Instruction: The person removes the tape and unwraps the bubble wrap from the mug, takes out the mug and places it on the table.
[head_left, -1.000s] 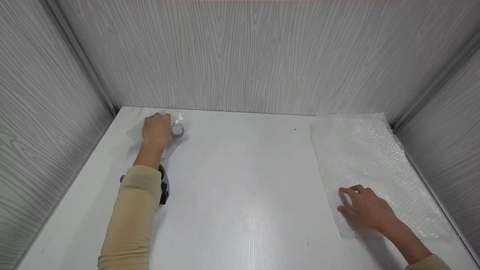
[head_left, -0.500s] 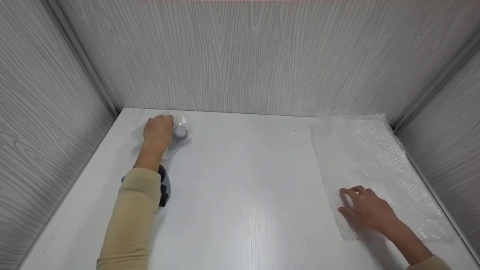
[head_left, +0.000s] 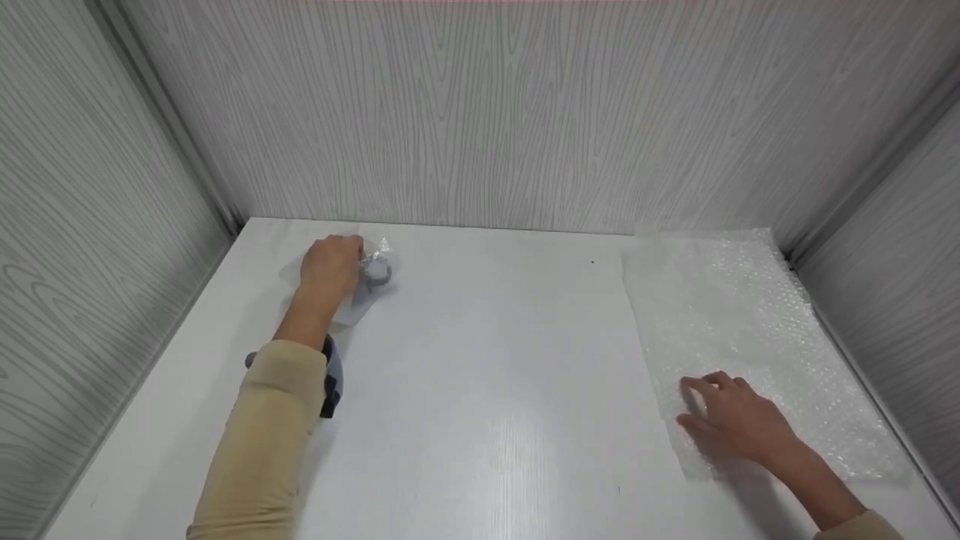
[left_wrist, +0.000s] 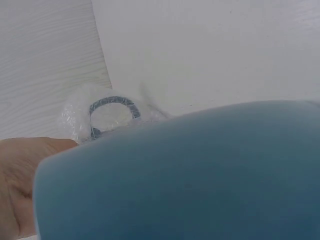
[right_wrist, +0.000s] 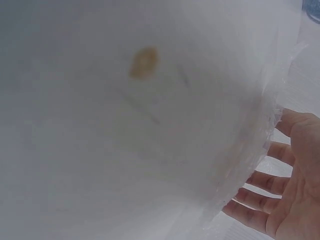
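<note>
Head view: left hand on a plastic-wrapped bundle, right hand at the bubble wrap

Left fingers are curled round the bundle near the surface's back left corner, tips hidden; right ones are spread apart, can't tell if they're touching the wrap.

In your head view, soft glare lies on the glossy white bench, and the transparent bubble-wrap sheet glitters. In your left wrist view, a smooth blue curved shape is blurred.
</note>
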